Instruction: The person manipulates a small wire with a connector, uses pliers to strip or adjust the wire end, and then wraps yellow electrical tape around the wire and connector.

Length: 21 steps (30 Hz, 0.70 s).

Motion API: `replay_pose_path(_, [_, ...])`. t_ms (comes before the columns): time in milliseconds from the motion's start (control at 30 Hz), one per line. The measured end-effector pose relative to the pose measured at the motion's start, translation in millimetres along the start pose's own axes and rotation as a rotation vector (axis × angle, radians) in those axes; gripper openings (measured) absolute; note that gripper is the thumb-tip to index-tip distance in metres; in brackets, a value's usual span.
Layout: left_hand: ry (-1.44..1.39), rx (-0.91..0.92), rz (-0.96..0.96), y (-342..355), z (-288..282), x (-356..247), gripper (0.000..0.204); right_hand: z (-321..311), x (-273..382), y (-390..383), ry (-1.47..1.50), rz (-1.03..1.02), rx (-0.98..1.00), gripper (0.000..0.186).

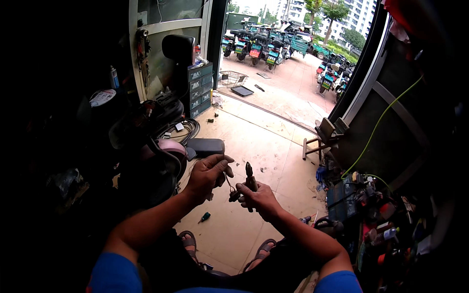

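My left hand (207,177) is closed in a pinch on a thin wire (227,181). The wire runs down toward my right hand, to a small dark piece (234,196) whose kind I cannot make out. My right hand (263,199) is wrapped round a pair of pliers (250,178), their dark jaws pointing up and away from me. The small piece sits at the fingertips of that same hand, beside the pliers' handles. Both hands are in front of me, above the tiled floor, close together.
A screwdriver (204,217) lies on the floor (244,234) between my hands and feet. To the left are a scooter seat (205,146) and stacked battery boxes (200,90). A small stool (326,136) and cluttered tools (373,224) stand right. Parked scooters (259,46) line up outside.
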<state>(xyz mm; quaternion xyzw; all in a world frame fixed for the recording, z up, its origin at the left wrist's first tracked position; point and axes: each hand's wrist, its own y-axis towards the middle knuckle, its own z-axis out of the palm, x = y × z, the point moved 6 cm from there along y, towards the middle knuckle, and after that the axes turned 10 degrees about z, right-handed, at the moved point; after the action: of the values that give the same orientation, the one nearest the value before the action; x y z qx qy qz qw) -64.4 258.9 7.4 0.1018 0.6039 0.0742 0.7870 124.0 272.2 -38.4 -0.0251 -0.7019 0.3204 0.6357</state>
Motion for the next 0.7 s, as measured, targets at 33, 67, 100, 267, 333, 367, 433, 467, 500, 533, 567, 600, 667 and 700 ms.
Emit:
replay_pose_path(33, [0.03, 0.002, 0.009, 0.4, -0.3, 1.1, 0.02, -8.2, -6.5, 6.3, 0.02, 0.005, -0.024, 0.034])
replay_pose_path(67, [0.089, 0.015, 0.038, 0.9, 1.4, -1.1, 0.021, -17.7, -11.5, 11.2, 0.039, 0.01, -0.048, 0.035])
replay_pose_path(100, [0.108, 0.023, 0.058, 0.1, 0.3, 1.4, 0.021, -22.7, -13.7, 14.3, 0.059, 0.019, -0.062, 0.036])
replay_pose_path(267, [0.224, 0.097, 0.071, -2.8, 4.8, 14.4, 0.02, -38.4, -9.9, 13.5, 0.08, -0.072, 0.005, 0.044])
replay_pose_path(333, [0.283, 0.119, 0.047, -5.9, 6.6, 15.0, 0.019, -36.3, -6.8, 8.7, 0.067, -0.12, 0.054, 0.045])
replay_pose_path(367, [0.251, 0.133, 0.046, -5.5, 8.0, 17.5, 0.019, -34.8, -4.5, 5.5, 0.061, -0.145, 0.078, 0.045])
replay_pose_path(433, [0.187, 0.163, 0.039, -5.2, 11.9, 21.5, 0.019, -32.5, 0.5, -0.8, 0.0, -0.188, 0.083, 0.045])
replay_pose_path(467, [0.207, 0.173, 0.05, -5.2, 12.1, 20.9, 0.02, -31.0, 3.6, -2.7, -0.031, -0.21, 0.086, 0.046])
replay_pose_path(500, [0.193, 0.173, 0.04, -5.2, 13.1, 21.6, 0.021, -29.8, 4.5, -3.6, -0.045, -0.227, 0.095, 0.045])
replay_pose_path(533, [0.179, 0.173, 0.03, -5.4, 14.0, 22.7, 0.021, -28.7, 5.7, -4.1, -0.058, -0.244, 0.104, 0.045])
replay_pose_path(567, [0.165, 0.174, 0.019, -6.0, 14.3, 24.0, 0.021, -28.0, 5.8, -4.5, -0.071, -0.261, 0.113, 0.045])
replay_pose_path(600, [0.139, 0.163, -0.004, -5.8, 14.1, 25.7, 0.021, -28.5, 5.9, -3.1, -0.117, -0.276, 0.118, 0.045])
replay_pose_path(667, [0.11, 0.149, -0.024, -5.5, 14.2, 27.1, 0.02, -27.6, 4.4, -4.4, -0.122, -0.276, 0.137, 0.045])
replay_pose_path(700, [0.097, 0.142, -0.031, -5.1, 13.7, 27.3, 0.019, -26.5, 4.8, -4.7, -0.125, -0.279, 0.148, 0.044])
